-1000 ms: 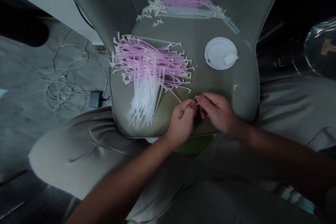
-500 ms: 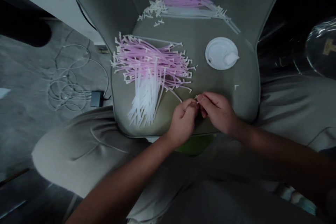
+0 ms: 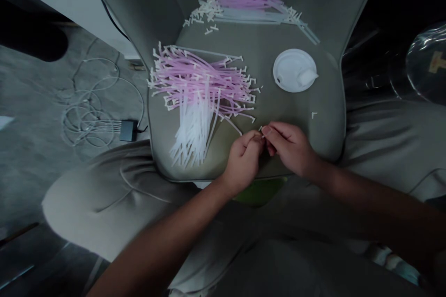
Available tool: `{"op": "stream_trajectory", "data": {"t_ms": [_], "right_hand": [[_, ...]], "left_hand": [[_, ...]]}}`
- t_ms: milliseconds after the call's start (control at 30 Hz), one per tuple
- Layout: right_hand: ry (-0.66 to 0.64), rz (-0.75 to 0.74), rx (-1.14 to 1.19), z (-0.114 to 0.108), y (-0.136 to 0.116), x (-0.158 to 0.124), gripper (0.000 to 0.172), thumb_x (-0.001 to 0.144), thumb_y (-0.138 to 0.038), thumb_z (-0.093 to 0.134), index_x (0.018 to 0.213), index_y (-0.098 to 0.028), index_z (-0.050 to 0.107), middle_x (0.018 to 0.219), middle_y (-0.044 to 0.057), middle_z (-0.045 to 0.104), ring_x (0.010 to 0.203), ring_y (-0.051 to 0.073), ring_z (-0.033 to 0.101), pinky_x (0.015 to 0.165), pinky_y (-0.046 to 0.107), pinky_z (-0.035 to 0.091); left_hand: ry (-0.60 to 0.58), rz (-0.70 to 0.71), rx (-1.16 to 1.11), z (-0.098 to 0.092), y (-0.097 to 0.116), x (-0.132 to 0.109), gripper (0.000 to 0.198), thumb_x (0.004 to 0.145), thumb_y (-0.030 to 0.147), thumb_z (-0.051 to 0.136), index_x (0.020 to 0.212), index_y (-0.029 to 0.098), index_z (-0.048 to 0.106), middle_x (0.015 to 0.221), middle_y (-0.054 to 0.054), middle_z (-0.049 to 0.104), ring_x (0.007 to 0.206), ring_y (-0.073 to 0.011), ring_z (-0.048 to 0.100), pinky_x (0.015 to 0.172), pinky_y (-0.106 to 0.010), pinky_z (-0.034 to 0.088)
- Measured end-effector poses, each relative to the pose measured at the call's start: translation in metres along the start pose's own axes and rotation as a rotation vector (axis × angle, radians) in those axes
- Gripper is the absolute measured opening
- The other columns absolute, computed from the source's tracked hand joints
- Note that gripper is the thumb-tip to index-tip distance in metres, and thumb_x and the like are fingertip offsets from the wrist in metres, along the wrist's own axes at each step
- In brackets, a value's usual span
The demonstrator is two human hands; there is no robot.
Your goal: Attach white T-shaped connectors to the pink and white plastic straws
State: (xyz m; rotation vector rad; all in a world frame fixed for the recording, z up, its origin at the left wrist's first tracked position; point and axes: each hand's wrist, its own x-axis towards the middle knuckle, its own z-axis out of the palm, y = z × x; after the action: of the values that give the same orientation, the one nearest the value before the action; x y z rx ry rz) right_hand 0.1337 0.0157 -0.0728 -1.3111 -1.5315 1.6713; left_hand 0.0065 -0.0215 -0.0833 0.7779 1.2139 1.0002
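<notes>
Head view: left hand (image 3: pixel 242 155) and right hand (image 3: pixel 287 146) meet, pinching a pale strand (image 3: pixel 234 126) and a white fitting (image 3: pixel 260 128)

The strand is thin, slightly curved and nearly white; the fitting is tiny and bright. Both sit at the front of the chair seat (image 3: pixel 244 39): the left hand's fingers are closed on the strand, the right thumb and fingers on the fitting. Whether the 2 pieces join cannot be told, since the fingers cover that spot.

From the hands, a pile of pink tubes (image 3: pixel 209 74) with white ends lies at 10 o'clock, and a bundle of white tubes (image 3: pixel 191 137) at 9 o'clock; both overlap too much to count. At 1 o'clock is 1 white dish (image 3: pixel 287 67) holding 1 pointed white piece (image 3: pixel 307 77); between 2 and 3 o'clock, 1 L-shaped piece (image 3: pixel 314 115). Far off at 12 o'clock, a row of pink and clear tubes (image 3: pixel 251 15) adjoins a heap of small fittings (image 3: pixel 209 8), also uncountable.

Both forearms are cut off by the frame, and the dim light blurs detail.
</notes>
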Motion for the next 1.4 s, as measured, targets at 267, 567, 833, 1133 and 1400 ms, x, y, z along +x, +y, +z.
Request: {"op": "stream_trajectory", "data": {"t_ms": [267,567,833,1133,1400], "right_hand": [[0.001,-0.010,-0.024,0.001,0.000,0.001,0.040,0.096,-0.040,0.048,0.063,-0.019,0.049,0.056,-0.005,0.046,0.053,0.007,0.043,0.052,0.025,0.032],[0.016,-0.044,-0.128,-0.005,-0.002,0.001,0.039,0.096,-0.038,0.048,0.061,-0.019,0.046,0.058,-0.005,0.043,0.056,0.008,0.040,0.054,0.025,0.031],[0.007,-0.106,-0.160,-0.012,-0.004,0.000,0.040,0.096,-0.037,0.048,0.061,-0.019,0.045,0.058,-0.005,0.041,0.056,0.008,0.037,0.053,0.025,0.030],[0.050,-0.059,-0.017,-0.007,-0.005,-0.002,0.042,0.097,-0.042,0.046,0.062,-0.019,0.047,0.056,-0.005,0.045,0.054,0.008,0.041,0.052,0.025,0.031],[0.049,-0.003,0.174,-0.006,-0.002,-0.001,0.038,0.096,-0.045,0.047,0.069,-0.019,0.049,0.064,-0.004,0.045,0.060,0.008,0.043,0.056,0.023,0.035]], "left_hand": [[0.000,0.033,-0.013,0.000,-0.002,0.000,0.033,0.091,0.028,0.043,0.059,0.020,0.040,0.054,0.005,0.038,0.054,-0.0093,0.041,0.055,-0.023,0.038],[-0.073,0.070,0.184,-0.005,0.002,0.002,0.033,0.094,0.030,0.038,0.063,0.020,0.037,0.057,0.004,0.041,0.057,-0.0098,0.044,0.054,-0.023,0.036],[-0.184,0.490,1.004,-0.021,0.023,0.004,0.021,0.095,0.021,0.038,0.076,0.019,0.047,0.064,0.001,0.051,0.056,-0.0121,0.045,0.054,-0.027,0.030],[-0.101,0.675,1.404,-0.023,0.034,0.001,0.020,0.096,0.023,0.042,0.085,0.017,0.057,0.074,-0.005,0.062,0.064,-0.0177,0.056,0.054,-0.030,0.034],[-0.002,0.639,1.185,-0.022,0.035,-0.001,0.022,0.097,0.028,0.049,0.101,0.016,0.067,0.087,-0.006,0.068,0.078,-0.0164,0.063,0.069,-0.028,0.048]]}}
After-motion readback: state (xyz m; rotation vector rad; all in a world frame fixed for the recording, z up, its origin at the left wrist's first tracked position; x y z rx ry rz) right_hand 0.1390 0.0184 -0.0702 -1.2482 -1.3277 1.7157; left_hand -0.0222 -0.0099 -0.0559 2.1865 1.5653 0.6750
